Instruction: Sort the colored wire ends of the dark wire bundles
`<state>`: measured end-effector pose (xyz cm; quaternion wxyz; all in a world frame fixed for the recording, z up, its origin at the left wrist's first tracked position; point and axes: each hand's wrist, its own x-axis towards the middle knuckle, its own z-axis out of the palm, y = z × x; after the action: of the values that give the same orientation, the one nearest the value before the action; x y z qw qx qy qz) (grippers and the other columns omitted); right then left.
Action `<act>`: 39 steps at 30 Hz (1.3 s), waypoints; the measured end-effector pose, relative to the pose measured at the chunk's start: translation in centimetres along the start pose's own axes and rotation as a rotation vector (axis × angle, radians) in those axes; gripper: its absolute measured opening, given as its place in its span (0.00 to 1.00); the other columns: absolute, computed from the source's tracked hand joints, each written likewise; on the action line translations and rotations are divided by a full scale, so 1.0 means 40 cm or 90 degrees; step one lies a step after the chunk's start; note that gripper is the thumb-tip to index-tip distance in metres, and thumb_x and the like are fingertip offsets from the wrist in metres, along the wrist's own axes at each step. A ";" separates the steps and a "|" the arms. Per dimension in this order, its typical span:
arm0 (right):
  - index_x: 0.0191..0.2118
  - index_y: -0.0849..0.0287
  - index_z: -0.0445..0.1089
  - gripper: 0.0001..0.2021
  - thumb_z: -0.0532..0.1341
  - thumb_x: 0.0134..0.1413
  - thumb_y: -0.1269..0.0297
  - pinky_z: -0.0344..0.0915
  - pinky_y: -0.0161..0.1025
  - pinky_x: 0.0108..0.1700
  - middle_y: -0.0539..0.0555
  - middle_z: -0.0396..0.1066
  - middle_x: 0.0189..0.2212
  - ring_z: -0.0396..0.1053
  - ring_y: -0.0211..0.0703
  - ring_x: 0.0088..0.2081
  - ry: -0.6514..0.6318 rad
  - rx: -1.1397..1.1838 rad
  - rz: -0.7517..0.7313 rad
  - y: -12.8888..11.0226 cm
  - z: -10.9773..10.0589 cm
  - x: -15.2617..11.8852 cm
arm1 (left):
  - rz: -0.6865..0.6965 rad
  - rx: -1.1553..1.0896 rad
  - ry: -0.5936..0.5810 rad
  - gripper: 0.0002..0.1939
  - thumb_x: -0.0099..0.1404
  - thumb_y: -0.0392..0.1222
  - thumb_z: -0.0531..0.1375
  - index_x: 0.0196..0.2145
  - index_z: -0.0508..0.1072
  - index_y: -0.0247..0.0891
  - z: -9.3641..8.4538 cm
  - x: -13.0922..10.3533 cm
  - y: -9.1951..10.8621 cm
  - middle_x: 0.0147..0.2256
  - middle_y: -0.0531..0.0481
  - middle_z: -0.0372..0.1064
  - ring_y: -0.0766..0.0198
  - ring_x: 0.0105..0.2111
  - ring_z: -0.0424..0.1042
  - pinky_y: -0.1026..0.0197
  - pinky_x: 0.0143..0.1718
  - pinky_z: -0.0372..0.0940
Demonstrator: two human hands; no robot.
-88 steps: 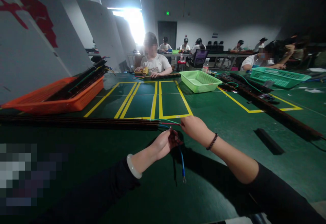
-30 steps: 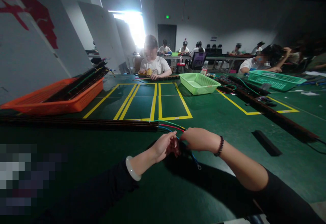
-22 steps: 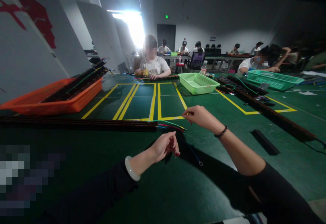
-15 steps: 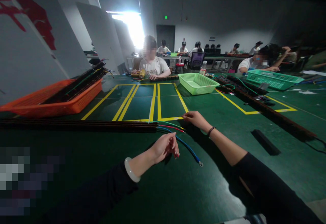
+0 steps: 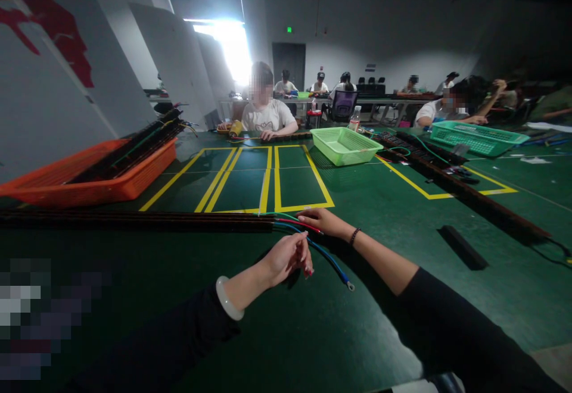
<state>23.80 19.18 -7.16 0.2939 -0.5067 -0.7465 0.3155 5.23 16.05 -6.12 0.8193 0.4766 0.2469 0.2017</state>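
Note:
On the green tabletop, my left hand (image 5: 286, 260) has its fingers curled. Its thumb and index tips close on a blue cable (image 5: 331, 261) that ends in a metal ring terminal (image 5: 351, 287). Beyond it, my right hand (image 5: 329, 222) reaches in from the right with its fingertips pinched together over a green wire (image 5: 281, 215), hiding that wire's end. Just in front of those fingers lies a red wire (image 5: 308, 226) with a bare tip. All these wires come out of the right end of a bundle of long dark strips (image 5: 179, 221) lying across the table.
An orange basket (image 5: 152, 167) at the left holds more dark strips. Yellow tape outlines (image 5: 304, 208) mark the table ahead. A light green basket (image 5: 344, 146), a teal basket (image 5: 480, 139) and a short black channel piece (image 5: 462, 247) are on the right. Co-workers sit opposite.
My right hand has moved left and slightly nearer, from beyond the wire ends onto the green wire. My left hand stays at the blue cable.

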 end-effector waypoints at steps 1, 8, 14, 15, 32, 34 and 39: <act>0.46 0.64 0.71 0.23 0.53 0.57 0.49 0.63 0.36 0.41 0.56 0.73 0.40 0.69 0.43 0.40 -0.004 -0.008 0.007 -0.002 0.005 0.001 | -0.001 0.002 -0.001 0.22 0.65 0.47 0.48 0.16 0.61 0.36 0.000 0.000 0.000 0.15 0.49 0.61 0.63 0.18 0.66 0.62 0.23 0.61; 0.34 0.65 0.70 0.22 0.60 0.49 0.46 0.57 0.29 0.29 0.49 0.67 0.25 0.62 0.34 0.27 -0.006 -0.002 0.047 0.001 0.036 0.009 | 0.008 -0.007 -0.030 0.22 0.65 0.50 0.49 0.18 0.62 0.36 -0.013 0.006 -0.012 0.16 0.48 0.62 0.61 0.19 0.67 0.60 0.24 0.61; 0.32 0.64 0.68 0.23 0.61 0.46 0.44 0.50 0.29 0.22 0.45 0.62 0.20 0.55 0.31 0.20 -0.052 0.083 0.097 -0.009 0.036 0.008 | 0.010 -0.014 -0.032 0.22 0.64 0.50 0.50 0.18 0.61 0.35 -0.010 0.010 -0.015 0.16 0.49 0.62 0.62 0.19 0.67 0.61 0.22 0.61; 0.32 0.64 0.68 0.24 0.61 0.45 0.43 0.49 0.29 0.21 0.45 0.61 0.19 0.54 0.30 0.19 -0.064 0.091 0.107 -0.012 0.033 0.007 | 0.008 -0.020 -0.030 0.21 0.64 0.50 0.50 0.18 0.61 0.35 -0.009 0.011 -0.014 0.16 0.49 0.62 0.62 0.19 0.67 0.62 0.22 0.61; 0.27 0.62 0.72 0.12 0.55 0.56 0.64 0.50 0.36 0.30 0.55 0.71 0.25 0.63 0.39 0.27 0.021 -0.571 0.004 -0.150 0.034 -0.020 | -0.026 -0.271 0.036 0.18 0.68 0.47 0.46 0.39 0.68 0.30 -0.006 0.019 -0.009 0.36 0.38 0.71 0.57 0.40 0.72 0.50 0.49 0.62; 0.27 0.63 0.72 0.10 0.56 0.55 0.68 0.52 0.38 0.33 0.57 0.72 0.27 0.64 0.43 0.32 0.005 -0.671 -0.044 -0.171 0.051 -0.027 | -0.010 -0.302 0.086 0.15 0.68 0.45 0.47 0.37 0.68 0.31 -0.003 0.019 -0.012 0.35 0.40 0.71 0.59 0.38 0.72 0.52 0.47 0.63; 0.31 0.65 0.73 0.09 0.55 0.53 0.76 0.54 0.41 0.35 0.59 0.71 0.28 0.63 0.47 0.34 -0.008 -0.776 -0.134 -0.203 0.099 -0.046 | -0.011 -0.342 0.213 0.10 0.66 0.41 0.52 0.33 0.69 0.34 -0.003 0.027 -0.012 0.28 0.47 0.70 0.64 0.30 0.71 0.63 0.32 0.66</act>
<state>16.73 14.44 -3.61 -0.0234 -0.5052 -0.8403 -0.1953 6.09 16.51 -6.82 0.8655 0.2010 0.3203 0.3286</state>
